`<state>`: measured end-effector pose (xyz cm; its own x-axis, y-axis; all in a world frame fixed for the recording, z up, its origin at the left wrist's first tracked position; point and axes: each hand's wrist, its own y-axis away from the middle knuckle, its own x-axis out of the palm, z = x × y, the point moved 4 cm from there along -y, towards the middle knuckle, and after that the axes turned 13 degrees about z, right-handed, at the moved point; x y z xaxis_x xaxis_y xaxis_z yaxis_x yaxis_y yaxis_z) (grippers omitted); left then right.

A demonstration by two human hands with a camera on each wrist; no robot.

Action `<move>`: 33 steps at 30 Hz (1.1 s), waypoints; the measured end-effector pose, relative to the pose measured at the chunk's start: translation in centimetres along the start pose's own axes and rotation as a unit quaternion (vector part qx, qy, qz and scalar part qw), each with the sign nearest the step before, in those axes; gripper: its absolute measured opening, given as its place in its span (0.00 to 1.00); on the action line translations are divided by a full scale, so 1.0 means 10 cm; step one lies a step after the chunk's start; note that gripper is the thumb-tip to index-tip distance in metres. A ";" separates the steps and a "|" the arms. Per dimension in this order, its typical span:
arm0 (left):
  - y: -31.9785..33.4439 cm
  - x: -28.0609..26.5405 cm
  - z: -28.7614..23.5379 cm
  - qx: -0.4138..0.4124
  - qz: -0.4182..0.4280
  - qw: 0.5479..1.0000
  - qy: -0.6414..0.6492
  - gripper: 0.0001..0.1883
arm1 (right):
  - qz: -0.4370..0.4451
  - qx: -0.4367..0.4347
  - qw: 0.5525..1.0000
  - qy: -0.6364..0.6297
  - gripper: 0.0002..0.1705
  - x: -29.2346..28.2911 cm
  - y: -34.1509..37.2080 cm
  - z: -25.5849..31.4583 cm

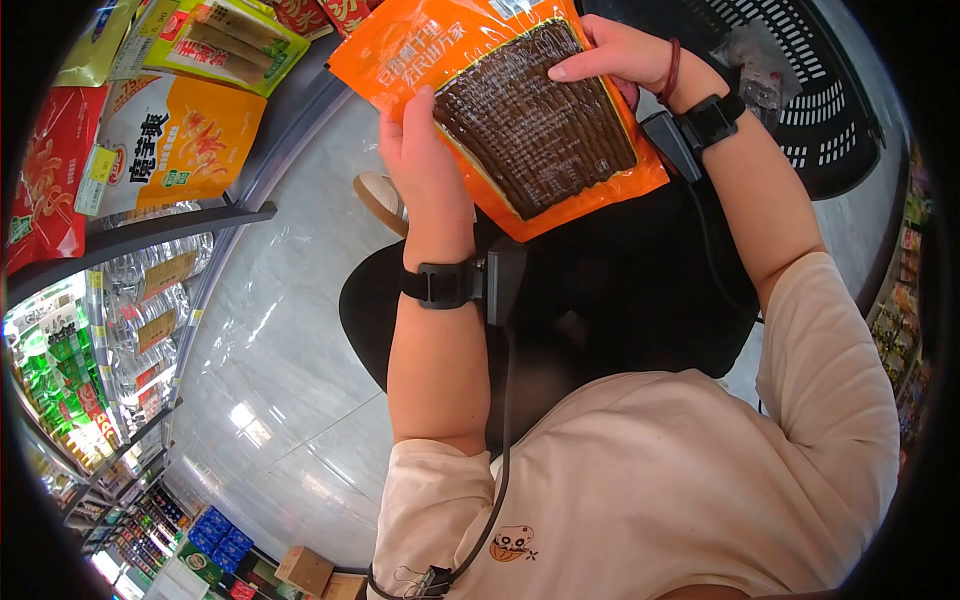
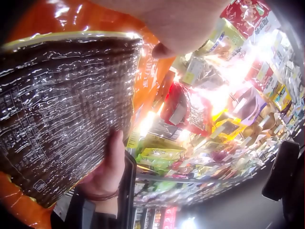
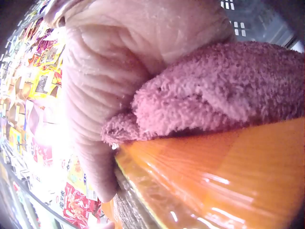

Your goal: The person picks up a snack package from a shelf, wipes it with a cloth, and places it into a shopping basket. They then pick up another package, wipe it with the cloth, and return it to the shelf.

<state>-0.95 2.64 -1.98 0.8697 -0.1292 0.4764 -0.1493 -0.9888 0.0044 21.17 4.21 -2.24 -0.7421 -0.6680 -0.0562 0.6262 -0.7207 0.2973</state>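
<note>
An orange food bag [image 1: 650,175] with white print is held up in front of the body by both hands. Through its clear window show rows of dark brown strips [image 2: 66,105]. My left hand [image 1: 430,180] grips the bag's left edge, its thumb on the front. At the upper right edge my right hand [image 1: 635,58] pinches the bag, thumb lying over the window. In the right wrist view a fuzzy pink-purple cloth [image 3: 205,90] is tucked between the right palm and the bag. The fingers behind the bag are hidden.
A black slotted basket [image 1: 845,130] with a clear plastic packet [image 1: 765,75] stands at the upper right. Shelves on the left hold an orange snack bag [image 1: 190,140], a red one [image 1: 55,180] and bottles. Grey floor [image 1: 290,380] lies between shelf and legs.
</note>
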 end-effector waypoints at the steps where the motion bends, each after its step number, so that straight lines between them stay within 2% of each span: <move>1: 0.00 0.00 0.00 0.003 0.004 1.000 0.007 0.13 | -0.001 0.013 1.000 0.008 0.31 0.00 0.01 0.02; 7: 0.01 0.02 -0.02 -0.003 0.001 1.000 0.009 0.13 | -0.013 0.065 0.997 0.044 0.33 0.01 0.06 0.10; 10: 0.02 0.02 -0.01 0.003 -0.002 1.000 0.010 0.13 | -0.032 0.028 0.999 0.035 0.33 -0.02 0.00 -0.05; 16: 0.01 0.02 -0.01 0.003 0.007 1.000 0.013 0.13 | -0.021 0.011 0.999 0.029 0.32 -0.01 -0.02 -0.05; 32: 0.01 0.02 0.01 -0.002 -0.006 1.000 0.004 0.13 | -0.031 0.008 0.999 0.030 0.27 0.00 -0.02 0.00; 33: 0.01 0.01 0.01 -0.003 -0.010 1.000 0.003 0.13 | -0.008 0.016 1.000 -0.008 0.26 0.00 -0.01 0.07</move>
<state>-0.80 2.47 -2.01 0.8696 -0.1092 0.4815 -0.1352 -0.9906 0.0195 20.97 4.39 -1.60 -0.7554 -0.6537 -0.0459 0.6071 -0.7245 0.3264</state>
